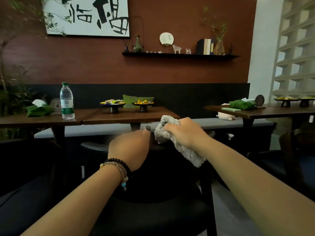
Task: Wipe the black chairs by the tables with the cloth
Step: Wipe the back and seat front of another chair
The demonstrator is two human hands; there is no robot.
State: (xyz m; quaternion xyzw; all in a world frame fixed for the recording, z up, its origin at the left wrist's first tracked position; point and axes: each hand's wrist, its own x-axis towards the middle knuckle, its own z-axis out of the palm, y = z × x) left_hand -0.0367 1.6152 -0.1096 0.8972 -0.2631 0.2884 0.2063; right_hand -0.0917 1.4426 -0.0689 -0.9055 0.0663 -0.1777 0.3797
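Filling the back of the view, a red-brown wall (170, 72) carries a large ink painting (87, 16) and a dark shelf (180, 56) of small ornaments. Below it a dark bench back runs behind two wooden tables, the nearer table (95, 117) on the left and centre, a second table (259, 110) to the right. Between the viewer and the nearer table stands a black chair (153, 210), its top rail under both hands and its seat low in the frame. On the nearer table stand a water bottle (67, 101), a green tissue pouch (38, 110) and two small footed dishes (113, 105) of snacks.

Over the chair's top rail, the right hand (185, 132) grips a bunched grey cloth (172, 138), fingers curled around it, with one end sticking up past the knuckles and the other trailing down beside the wrist. Whether the cloth touches the rail cannot be told. The left hand (129, 147) rests on the rail just beside the cloth, fingers bent over the edge, thumb pointing up; bead bracelets (117, 169) circle its wrist.
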